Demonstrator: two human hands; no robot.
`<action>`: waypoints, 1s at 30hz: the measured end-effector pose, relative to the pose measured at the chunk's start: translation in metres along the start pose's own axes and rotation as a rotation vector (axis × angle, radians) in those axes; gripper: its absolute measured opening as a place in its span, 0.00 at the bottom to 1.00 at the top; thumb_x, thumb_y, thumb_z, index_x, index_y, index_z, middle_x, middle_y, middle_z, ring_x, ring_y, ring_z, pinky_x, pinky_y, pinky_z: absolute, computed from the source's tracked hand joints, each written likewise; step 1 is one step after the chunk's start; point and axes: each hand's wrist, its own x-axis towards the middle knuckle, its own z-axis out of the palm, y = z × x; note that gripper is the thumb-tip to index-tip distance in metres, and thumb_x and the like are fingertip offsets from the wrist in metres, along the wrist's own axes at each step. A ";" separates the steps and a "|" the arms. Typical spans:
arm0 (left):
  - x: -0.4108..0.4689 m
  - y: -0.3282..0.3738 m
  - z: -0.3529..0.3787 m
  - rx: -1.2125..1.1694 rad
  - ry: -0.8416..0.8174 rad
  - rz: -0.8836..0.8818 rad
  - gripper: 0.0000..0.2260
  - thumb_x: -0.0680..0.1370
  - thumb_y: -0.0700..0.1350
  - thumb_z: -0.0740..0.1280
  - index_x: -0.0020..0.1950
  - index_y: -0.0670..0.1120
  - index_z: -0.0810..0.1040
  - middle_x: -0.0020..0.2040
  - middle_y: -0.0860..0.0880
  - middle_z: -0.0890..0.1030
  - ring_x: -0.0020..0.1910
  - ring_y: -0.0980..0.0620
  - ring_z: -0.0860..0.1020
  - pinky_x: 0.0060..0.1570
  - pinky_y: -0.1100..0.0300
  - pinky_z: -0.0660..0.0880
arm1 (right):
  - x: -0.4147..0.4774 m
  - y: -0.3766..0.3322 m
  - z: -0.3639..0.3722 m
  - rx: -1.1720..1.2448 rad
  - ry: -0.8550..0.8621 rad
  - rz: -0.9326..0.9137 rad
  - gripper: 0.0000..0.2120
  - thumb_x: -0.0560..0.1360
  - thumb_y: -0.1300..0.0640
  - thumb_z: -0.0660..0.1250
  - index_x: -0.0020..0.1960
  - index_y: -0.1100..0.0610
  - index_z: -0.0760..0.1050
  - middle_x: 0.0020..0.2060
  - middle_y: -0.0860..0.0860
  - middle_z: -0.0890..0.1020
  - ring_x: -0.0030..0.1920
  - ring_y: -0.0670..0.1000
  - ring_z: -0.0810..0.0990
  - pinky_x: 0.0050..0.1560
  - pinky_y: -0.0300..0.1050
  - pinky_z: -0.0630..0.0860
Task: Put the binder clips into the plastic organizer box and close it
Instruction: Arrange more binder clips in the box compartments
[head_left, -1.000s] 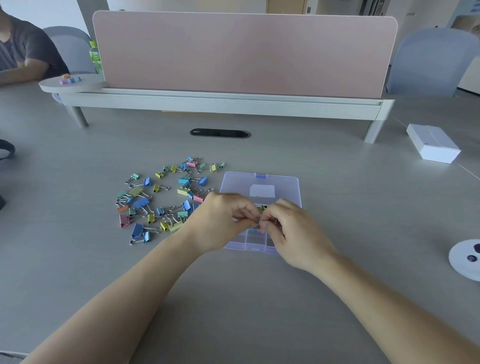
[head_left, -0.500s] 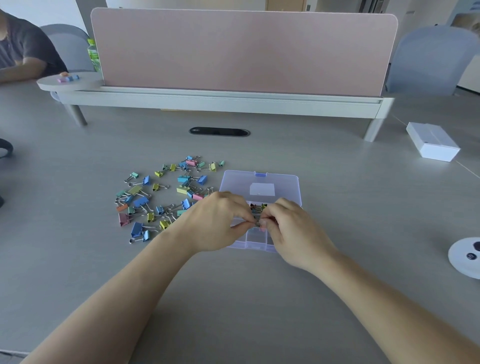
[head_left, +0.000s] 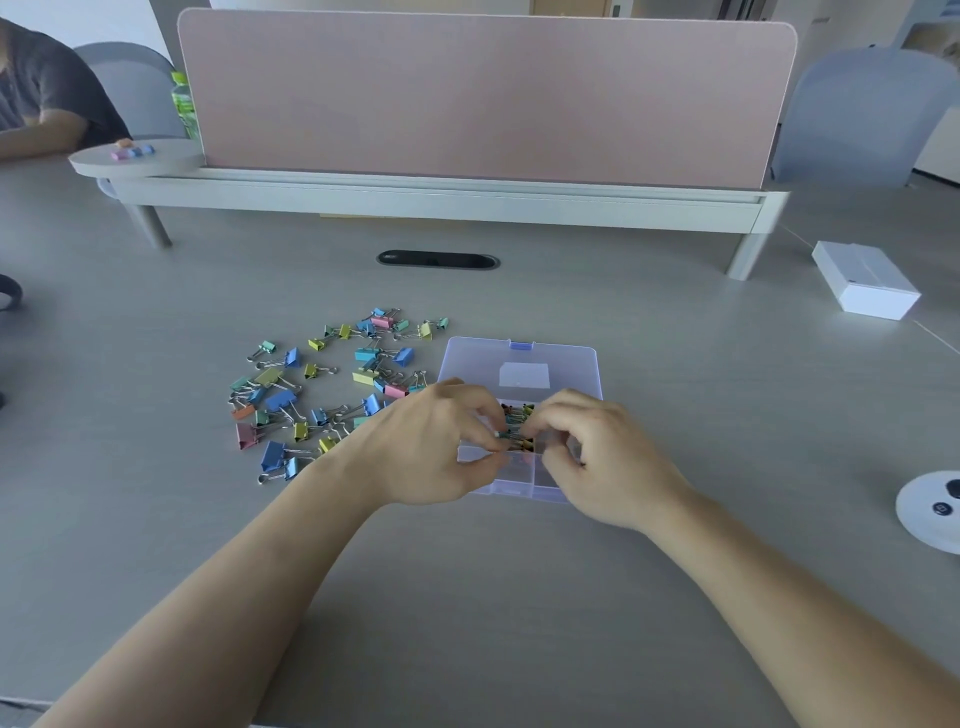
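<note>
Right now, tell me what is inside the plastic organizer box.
Small binder clips lie in a middle compartment of the organizer box, where the left hand and right hand pinch at them. The hands cover the side compartments.

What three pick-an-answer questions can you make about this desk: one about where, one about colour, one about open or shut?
1. Where do the loose binder clips lie? A) left of the organizer box B) right of it C) on the floor
2. What colour is the divider panel? A) green B) pink C) black
3. How is the box's lid? A) open, laid back B) shut C) missing

A: clips spread left of box. B: the panel is pink. A: lid lies back, compartments showing.
</note>
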 end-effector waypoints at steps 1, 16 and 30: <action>0.000 0.001 -0.001 -0.008 0.004 -0.004 0.11 0.74 0.56 0.64 0.48 0.56 0.85 0.50 0.59 0.80 0.47 0.58 0.76 0.45 0.57 0.75 | 0.000 0.001 -0.002 0.017 -0.006 -0.002 0.14 0.74 0.64 0.60 0.48 0.51 0.82 0.48 0.39 0.79 0.41 0.41 0.76 0.38 0.33 0.68; 0.000 0.000 -0.005 -0.062 -0.070 -0.028 0.14 0.68 0.60 0.74 0.51 0.56 0.84 0.54 0.61 0.80 0.54 0.59 0.75 0.53 0.59 0.73 | -0.001 -0.002 -0.006 -0.127 -0.028 -0.024 0.20 0.70 0.59 0.56 0.47 0.46 0.85 0.48 0.38 0.84 0.41 0.42 0.81 0.41 0.42 0.77; 0.005 0.005 -0.005 -0.134 -0.100 -0.118 0.17 0.64 0.57 0.78 0.51 0.56 0.84 0.49 0.60 0.81 0.50 0.62 0.76 0.52 0.57 0.74 | -0.003 -0.007 0.001 -0.218 0.027 -0.014 0.18 0.69 0.56 0.54 0.43 0.48 0.83 0.43 0.42 0.84 0.38 0.49 0.78 0.36 0.43 0.75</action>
